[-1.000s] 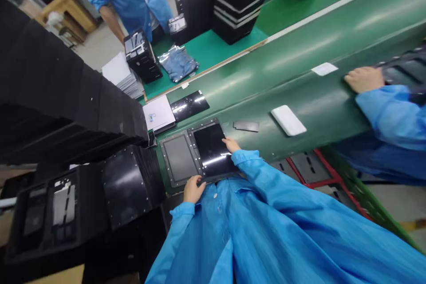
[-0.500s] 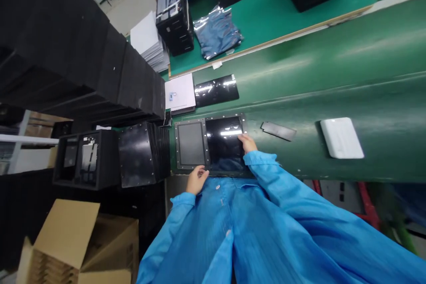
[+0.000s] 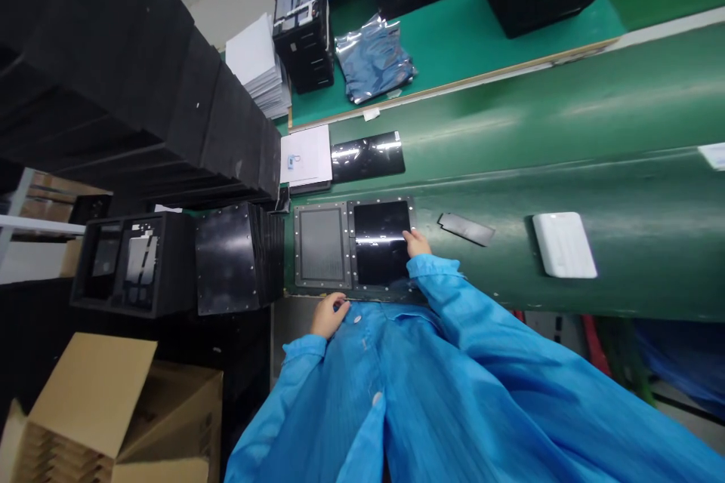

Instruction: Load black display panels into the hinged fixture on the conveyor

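You seem to be aligning the glossy black rectangular panel (image 3: 382, 256) in the studded dark-grey frame (image 3: 322, 241) by the green bench's (image 3: 498, 287) near edge; your right hand (image 3: 418, 243) touches it, your left hand (image 3: 329, 315) curls below, whether fingers pinch I cannot tell; next likely needs level seating

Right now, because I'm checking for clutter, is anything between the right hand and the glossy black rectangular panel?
Nothing visible; the right hand touches the black panel at its right edge. The flat grey strip lies off to the right.

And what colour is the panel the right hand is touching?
The panel is glossy black, showing best in the head view.
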Motion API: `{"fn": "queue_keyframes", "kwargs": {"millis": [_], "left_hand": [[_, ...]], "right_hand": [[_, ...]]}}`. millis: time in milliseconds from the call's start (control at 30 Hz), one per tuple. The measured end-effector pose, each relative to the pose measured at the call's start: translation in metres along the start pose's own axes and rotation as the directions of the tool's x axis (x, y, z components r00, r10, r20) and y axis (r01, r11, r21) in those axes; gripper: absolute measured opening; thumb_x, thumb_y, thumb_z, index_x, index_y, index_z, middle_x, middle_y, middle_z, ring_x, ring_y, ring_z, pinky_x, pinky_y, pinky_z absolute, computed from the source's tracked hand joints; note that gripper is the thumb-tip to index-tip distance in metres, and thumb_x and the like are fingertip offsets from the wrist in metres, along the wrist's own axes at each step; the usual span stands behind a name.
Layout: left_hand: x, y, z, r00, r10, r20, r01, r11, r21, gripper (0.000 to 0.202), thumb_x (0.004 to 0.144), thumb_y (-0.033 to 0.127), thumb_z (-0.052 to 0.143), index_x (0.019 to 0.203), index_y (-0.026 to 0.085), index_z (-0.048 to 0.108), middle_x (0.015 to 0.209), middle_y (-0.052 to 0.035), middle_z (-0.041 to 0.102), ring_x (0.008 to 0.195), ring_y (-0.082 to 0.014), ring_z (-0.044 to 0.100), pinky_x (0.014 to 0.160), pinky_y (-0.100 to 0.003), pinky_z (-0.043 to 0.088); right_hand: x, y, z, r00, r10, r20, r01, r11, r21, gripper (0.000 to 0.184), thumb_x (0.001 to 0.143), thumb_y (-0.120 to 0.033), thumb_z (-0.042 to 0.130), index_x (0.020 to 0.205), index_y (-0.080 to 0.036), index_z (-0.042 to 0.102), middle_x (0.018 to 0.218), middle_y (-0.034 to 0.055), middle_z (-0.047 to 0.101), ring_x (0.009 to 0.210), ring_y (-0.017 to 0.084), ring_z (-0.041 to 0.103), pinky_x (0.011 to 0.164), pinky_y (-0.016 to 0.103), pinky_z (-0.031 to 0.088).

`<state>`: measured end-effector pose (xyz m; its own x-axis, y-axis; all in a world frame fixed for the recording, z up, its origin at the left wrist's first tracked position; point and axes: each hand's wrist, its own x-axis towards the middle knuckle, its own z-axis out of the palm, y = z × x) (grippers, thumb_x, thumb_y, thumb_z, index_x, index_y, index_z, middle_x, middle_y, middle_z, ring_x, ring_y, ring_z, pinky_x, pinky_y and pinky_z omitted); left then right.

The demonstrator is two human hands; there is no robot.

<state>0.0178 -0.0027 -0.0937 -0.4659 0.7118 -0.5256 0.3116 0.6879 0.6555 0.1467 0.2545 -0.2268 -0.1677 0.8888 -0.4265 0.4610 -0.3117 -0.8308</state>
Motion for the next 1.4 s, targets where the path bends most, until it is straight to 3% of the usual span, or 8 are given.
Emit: {"fn": "queue_keyframes", "kwargs": {"millis": [233, 367, 467, 600, 767, 1000, 1233, 1400], "left_hand": [[-0.006, -0.025, -0.016, 1.000, 0.022, -0.013, -0.021, 1.000, 0.020, 0.021, 0.079, 0.024, 0.057, 0.097, 0.019, 0.067, 0.089, -0.0037, 0.072, 0.084, -0.0169, 0.066, 0.082, -0.030, 0.051], [0.001, -0.033, -0.023, 0.996, 0.085, 0.007, -0.086, 0.994, 0.068, 0.023, 0.078, 0.025, 0.058, 0.099, 0.019, 0.067, 0.091, -0.0048, 0.071, 0.086, -0.0182, 0.065, 0.084, -0.032, 0.051], [0.016, -0.026, -0.023, 0.985, 0.164, 0.057, -0.169, 0.979, 0.114, 0.026, 0.078, 0.027, 0.060, 0.102, 0.019, 0.067, 0.095, -0.0068, 0.070, 0.093, -0.0211, 0.064, 0.089, -0.035, 0.050], [0.050, -0.002, -0.012, 0.951, 0.280, 0.134, -0.300, 0.939, 0.166, 0.038, 0.079, 0.030, 0.062, 0.115, 0.019, 0.063, 0.122, -0.0117, 0.062, 0.120, -0.0274, 0.052, 0.107, -0.044, 0.037], [0.082, 0.022, 0.008, 0.955, 0.266, 0.128, -0.295, 0.829, 0.476, 0.072, 0.080, 0.039, 0.061, 0.143, 0.013, 0.036, 0.154, -0.0172, 0.025, 0.145, -0.0367, 0.012, 0.114, -0.062, 0.008], [0.093, 0.012, 0.029, 0.972, 0.202, 0.122, -0.233, 0.742, 0.629, 0.075, 0.083, 0.042, 0.051, 0.147, 0.012, 0.027, 0.155, -0.0178, 0.017, 0.144, -0.0378, 0.005, 0.112, -0.064, 0.011], [0.093, 0.008, 0.048, 0.996, 0.065, 0.059, -0.087, 0.645, 0.759, 0.073, 0.084, 0.038, 0.048, 0.147, 0.008, 0.027, 0.156, -0.0167, 0.014, 0.144, -0.0359, 0.002, 0.115, -0.059, 0.010], [0.098, 0.026, 0.035, 0.998, 0.067, 0.005, -0.048, 0.646, 0.762, 0.077, 0.078, 0.035, 0.055, 0.147, 0.013, 0.030, 0.157, -0.0123, 0.015, 0.145, -0.0318, 0.003, 0.117, -0.055, 0.009]], "right_hand": [[-0.023, -0.017, -0.004, 0.995, -0.075, -0.061, 0.061, 0.976, -0.207, 0.047, 0.085, -0.035, 0.047, 0.129, -0.017, 0.051, 0.110, 0.0134, 0.062, 0.104, 0.028, 0.056, 0.094, 0.041, 0.042], [-0.040, -0.035, -0.012, 0.968, -0.246, -0.043, 0.171, 0.779, -0.603, 0.053, 0.085, -0.037, 0.051, 0.133, -0.015, 0.049, 0.118, 0.0206, 0.055, 0.107, 0.036, 0.050, 0.090, 0.048, 0.040], [-0.056, -0.040, -0.020, 0.957, -0.289, 0.010, 0.209, 0.668, -0.714, 0.051, 0.084, -0.032, 0.054, 0.133, -0.018, 0.050, 0.128, 0.0193, 0.049, 0.110, 0.036, 0.048, 0.090, 0.048, 0.040], [-0.089, -0.021, -0.035, 0.996, -0.091, -0.020, 0.055, 0.747, -0.662, 0.045, 0.085, -0.032, 0.054, 0.127, -0.017, 0.053, 0.123, 0.0163, 0.053, 0.108, 0.029, 0.054, 0.089, 0.039, 0.045], [-0.120, 0.003, -0.054, 0.985, 0.154, -0.082, -0.172, 0.777, -0.605, 0.021, 0.085, -0.038, 0.055, 0.090, -0.019, 0.061, 0.084, 0.0074, 0.064, 0.082, 0.022, 0.064, 0.072, 0.031, 0.049], [-0.099, -0.024, -0.080, 0.982, 0.121, 0.145, -0.016, 0.819, -0.573, 0.024, 0.068, -0.029, 0.074, 0.065, -0.022, 0.051, 0.057, -0.0026, 0.058, 0.062, 0.018, 0.061, 0.058, 0.025, 0.040], [-0.072, -0.039, -0.089, 0.875, 0.289, 0.389, 0.146, 0.608, -0.781, 0.023, 0.077, -0.037, 0.068, 0.092, -0.020, 0.061, 0.088, 0.0082, 0.068, 0.088, 0.026, 0.067, 0.068, 0.030, 0.045], [-0.055, -0.070, -0.093, 0.863, 0.242, 0.443, 0.225, 0.600, -0.768, 0.030, 0.070, -0.036, 0.075, 0.092, -0.017, 0.067, 0.100, 0.0149, 0.068, 0.101, 0.032, 0.064, 0.081, 0.036, 0.048]]}}
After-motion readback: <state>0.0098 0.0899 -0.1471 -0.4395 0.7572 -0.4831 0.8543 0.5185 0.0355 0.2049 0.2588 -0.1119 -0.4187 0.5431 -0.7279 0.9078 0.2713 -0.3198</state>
